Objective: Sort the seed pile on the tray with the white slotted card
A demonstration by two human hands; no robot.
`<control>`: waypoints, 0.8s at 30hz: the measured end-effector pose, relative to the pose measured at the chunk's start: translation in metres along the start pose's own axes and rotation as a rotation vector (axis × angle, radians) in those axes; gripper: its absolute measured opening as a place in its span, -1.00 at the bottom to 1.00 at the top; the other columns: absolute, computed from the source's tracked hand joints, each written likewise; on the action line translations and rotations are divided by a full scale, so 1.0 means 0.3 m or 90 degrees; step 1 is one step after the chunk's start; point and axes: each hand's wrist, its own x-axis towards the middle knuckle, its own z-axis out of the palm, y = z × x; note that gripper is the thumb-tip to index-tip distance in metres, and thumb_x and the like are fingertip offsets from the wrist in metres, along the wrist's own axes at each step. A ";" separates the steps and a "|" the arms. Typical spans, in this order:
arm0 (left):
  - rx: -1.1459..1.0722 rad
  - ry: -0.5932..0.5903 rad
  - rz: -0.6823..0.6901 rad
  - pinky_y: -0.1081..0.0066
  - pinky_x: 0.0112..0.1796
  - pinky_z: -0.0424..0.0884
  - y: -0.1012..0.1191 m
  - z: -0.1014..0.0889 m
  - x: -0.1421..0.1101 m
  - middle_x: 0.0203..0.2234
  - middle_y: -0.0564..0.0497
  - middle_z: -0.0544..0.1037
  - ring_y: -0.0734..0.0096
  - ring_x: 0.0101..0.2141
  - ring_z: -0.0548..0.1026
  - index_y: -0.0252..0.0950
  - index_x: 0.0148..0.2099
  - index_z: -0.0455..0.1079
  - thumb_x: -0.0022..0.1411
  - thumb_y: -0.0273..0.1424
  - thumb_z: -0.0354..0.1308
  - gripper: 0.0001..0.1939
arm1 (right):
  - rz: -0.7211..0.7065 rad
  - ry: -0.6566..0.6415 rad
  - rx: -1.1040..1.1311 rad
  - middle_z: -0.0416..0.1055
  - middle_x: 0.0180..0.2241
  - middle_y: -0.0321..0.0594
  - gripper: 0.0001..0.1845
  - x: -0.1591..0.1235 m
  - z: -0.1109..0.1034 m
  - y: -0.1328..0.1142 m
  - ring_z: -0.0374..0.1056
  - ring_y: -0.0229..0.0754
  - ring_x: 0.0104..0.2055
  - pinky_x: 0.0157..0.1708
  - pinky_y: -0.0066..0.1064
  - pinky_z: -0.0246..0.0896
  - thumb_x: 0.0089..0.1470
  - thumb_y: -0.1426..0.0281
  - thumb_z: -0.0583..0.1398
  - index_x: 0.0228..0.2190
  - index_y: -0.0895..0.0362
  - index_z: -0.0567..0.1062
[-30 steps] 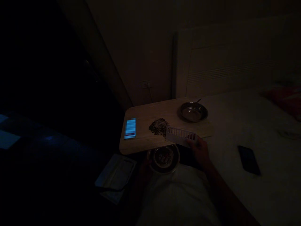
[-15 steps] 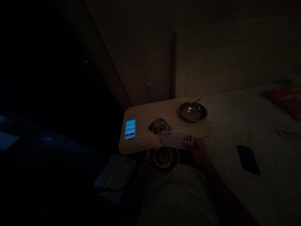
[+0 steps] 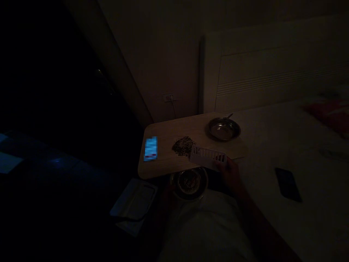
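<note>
The room is very dim. In my right hand [image 3: 230, 173] I grip one end of a white slotted plastic tray [image 3: 207, 155], tilted at the table's front edge. Its far end meets a pile of small dark grains, perhaps seeds [image 3: 183, 146], on the light wooden table [image 3: 163, 165]. Below that edge, over my lap, is a round metal bowl [image 3: 204, 187] with some dark bits in it. My left hand [image 3: 169, 191] is at the bowl's left rim, its fingers mostly lost in shadow but seemingly closed on the rim.
A shiny metal dish [image 3: 224, 130] with a utensil handle stands at the table's back right. A lit, blurred-out phone screen [image 3: 151, 148] lies at the left. A dark phone [image 3: 288, 184] rests on the bed at right. A pale container [image 3: 133, 205] sits low left.
My right hand has moved the slotted tray slightly to the right and tipped it, away from part of the grain pile. The left hand and bowl stay nearly in place.
</note>
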 end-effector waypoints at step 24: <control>-0.005 0.016 -0.008 -0.01 0.22 0.22 0.002 -0.005 0.003 -0.03 -0.04 0.64 -0.09 0.18 0.41 -0.18 0.03 0.53 0.01 -0.45 0.30 -0.53 | 0.008 0.048 -0.016 0.61 -0.33 -0.17 -0.66 0.000 -0.001 0.010 0.48 -0.06 -0.33 -0.33 -0.31 0.36 0.09 0.13 0.26 -0.24 0.13 0.58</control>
